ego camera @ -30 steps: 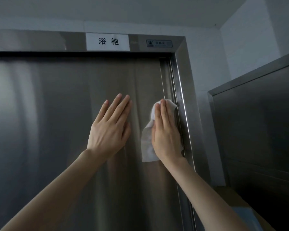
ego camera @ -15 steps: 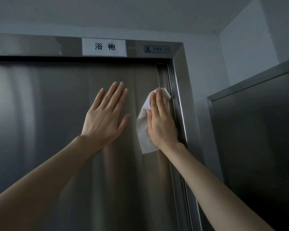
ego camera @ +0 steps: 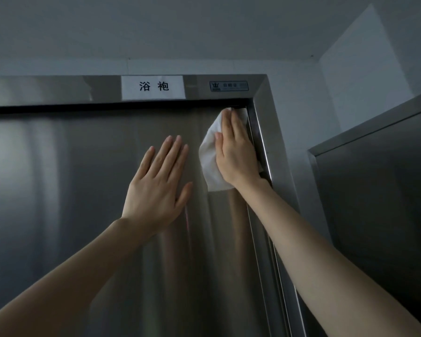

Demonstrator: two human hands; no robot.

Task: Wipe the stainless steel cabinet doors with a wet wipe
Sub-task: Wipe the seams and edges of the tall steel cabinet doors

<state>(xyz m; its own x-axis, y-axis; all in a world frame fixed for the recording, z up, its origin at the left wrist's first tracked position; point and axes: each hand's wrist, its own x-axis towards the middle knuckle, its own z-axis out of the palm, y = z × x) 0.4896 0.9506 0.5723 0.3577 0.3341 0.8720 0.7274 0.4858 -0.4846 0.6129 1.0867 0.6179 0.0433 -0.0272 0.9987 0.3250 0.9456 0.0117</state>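
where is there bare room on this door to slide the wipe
The door is bare left of the left hand up to the top frame, and between the forearms lower down. Crowded: its top right corner, where the right hand presses the wipe.

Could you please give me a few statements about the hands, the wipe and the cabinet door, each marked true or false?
1. The right hand presses the wet wipe against the cabinet door with straight fingers. True.
2. The wet wipe is near the door's lower left corner. False: it is at the upper right corner.
3. The left hand lies flat on the door, holding nothing. True.
4. The two hands overlap. False: they lie apart, side by side.
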